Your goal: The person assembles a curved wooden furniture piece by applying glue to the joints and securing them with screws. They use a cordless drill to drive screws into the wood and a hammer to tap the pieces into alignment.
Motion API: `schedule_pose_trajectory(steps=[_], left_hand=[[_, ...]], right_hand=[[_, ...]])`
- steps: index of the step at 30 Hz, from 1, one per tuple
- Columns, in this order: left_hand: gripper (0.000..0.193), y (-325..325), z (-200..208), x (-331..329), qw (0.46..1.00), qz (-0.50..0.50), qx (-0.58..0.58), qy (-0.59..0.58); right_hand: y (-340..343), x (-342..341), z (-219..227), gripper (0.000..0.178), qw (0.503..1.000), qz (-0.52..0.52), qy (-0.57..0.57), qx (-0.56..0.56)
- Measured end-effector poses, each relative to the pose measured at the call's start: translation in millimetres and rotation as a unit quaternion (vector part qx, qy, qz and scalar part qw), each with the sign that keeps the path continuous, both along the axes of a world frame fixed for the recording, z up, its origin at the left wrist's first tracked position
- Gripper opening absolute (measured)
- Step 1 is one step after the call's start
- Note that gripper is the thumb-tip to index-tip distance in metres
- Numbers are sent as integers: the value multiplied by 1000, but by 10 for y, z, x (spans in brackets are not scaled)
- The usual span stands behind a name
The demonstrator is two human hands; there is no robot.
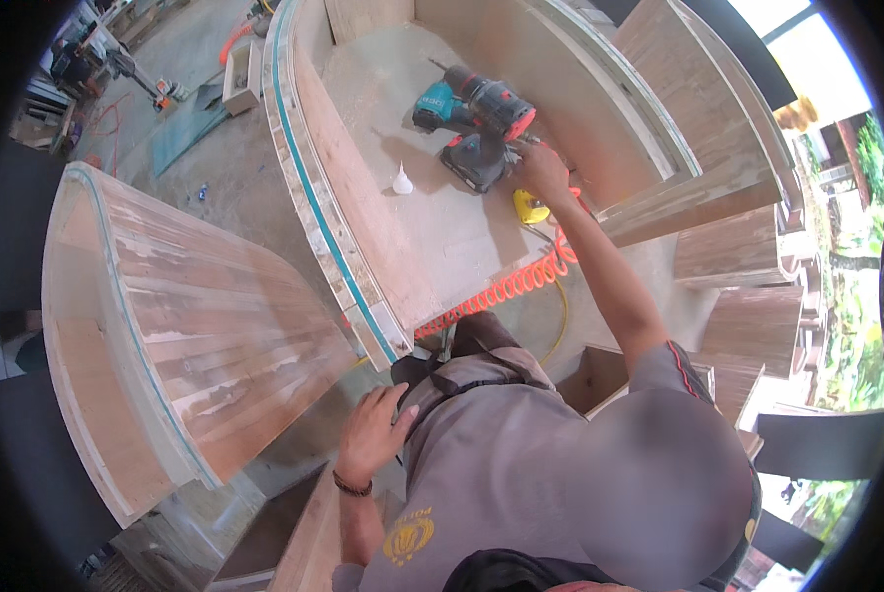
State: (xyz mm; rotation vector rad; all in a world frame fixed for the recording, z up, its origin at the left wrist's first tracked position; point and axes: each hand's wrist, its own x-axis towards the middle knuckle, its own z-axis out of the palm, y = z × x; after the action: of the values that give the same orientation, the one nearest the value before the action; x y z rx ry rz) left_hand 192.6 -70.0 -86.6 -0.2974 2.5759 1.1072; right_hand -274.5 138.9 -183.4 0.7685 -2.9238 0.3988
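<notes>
My right hand reaches into a curved wooden cabinet, its fingers curled beside a red and black cordless drill. What lies in those fingers is too small and partly hidden to name. Just behind the drill is a teal power tool. A small white nozzle bottle stands to their left. Beneath my right wrist sits a yellow tape measure, and an orange coiled hose runs near it. My left hand, with a bracelet at the wrist, hangs by my waist, fingers apart and holding nothing.
A curved slatted wooden panel unit stands on the left. More curved wooden pieces line the right side. On the floor at the far left are a teal board and a small wooden box. A yellow hose trails near my legs.
</notes>
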Motion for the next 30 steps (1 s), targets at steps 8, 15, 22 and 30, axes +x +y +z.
schedule_pose_trajectory(steps=[8,15,22,30], left_hand=[[47,135,61,-145,996,71,38,-32],[46,287,88,-385,994,80,70,-31],[44,328,490,-656,998,19,60,-9],[36,540,1100,-919,974,55,212,-63]], right_hand=[[-293,-163,-192,17,994,-24,-8,107],[-122,-66,-125,17,997,-24,-55,53],[-87,-128,-180,20,994,-35,-99,10],[161,315,519,23,942,-111,-148,-279]])
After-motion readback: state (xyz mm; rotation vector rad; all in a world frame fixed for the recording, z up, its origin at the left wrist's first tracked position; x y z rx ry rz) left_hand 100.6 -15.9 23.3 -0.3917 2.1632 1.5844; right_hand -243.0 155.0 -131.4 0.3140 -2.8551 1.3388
